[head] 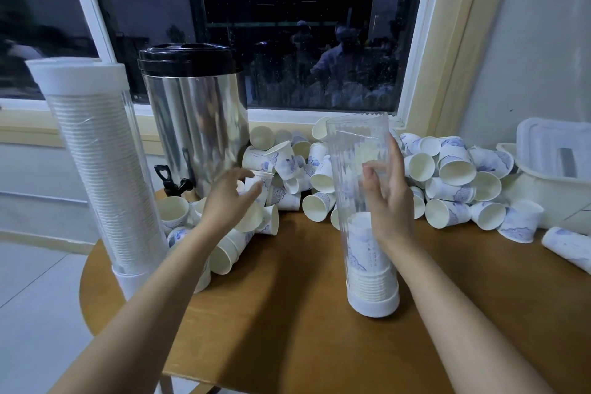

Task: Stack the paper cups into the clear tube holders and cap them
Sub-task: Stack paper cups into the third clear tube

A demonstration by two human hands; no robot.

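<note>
- left bare forearm (166,281): comes in from lower left, stretched forward and inward
- left grip (228,198): fingers reach forward, slightly bent and spread; can't tell if it holds anything
- right bare forearm (447,291): comes in from lower right, wrist raised
- right grip (388,198): upright, fingers straight and pointing up, thumb across near side of clear ribbed plastic tube (351,137), holding it
- grips well apart

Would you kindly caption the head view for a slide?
Right hand steadies an uncapped, part-filled clear tube holder while left hand reaches for loose paper cups.
</note>
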